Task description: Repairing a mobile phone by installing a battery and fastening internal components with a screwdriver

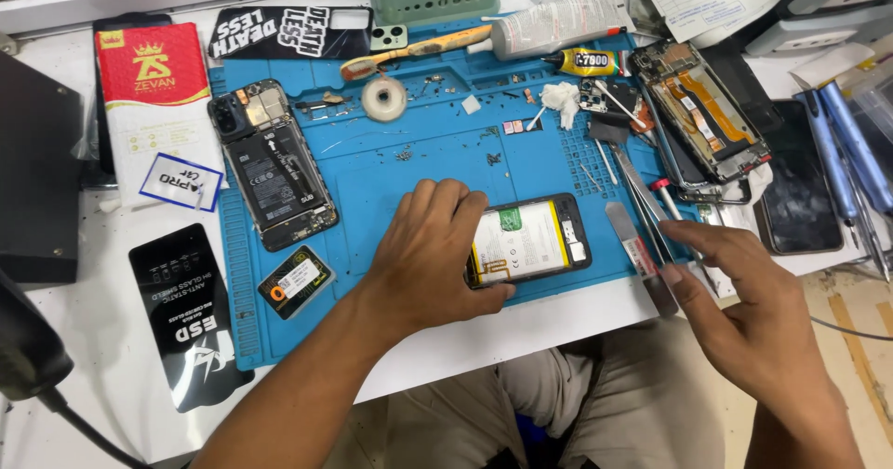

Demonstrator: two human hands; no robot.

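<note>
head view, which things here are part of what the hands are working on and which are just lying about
In hand:
- opened phone with back off, pinned by left hand
- metal pry tools at right hand
- blue work mat

Lying about:
- second opened phone
- stripped phone frame
- glue tube
- tape roll
- toothbrush
- red and white packet
</note>
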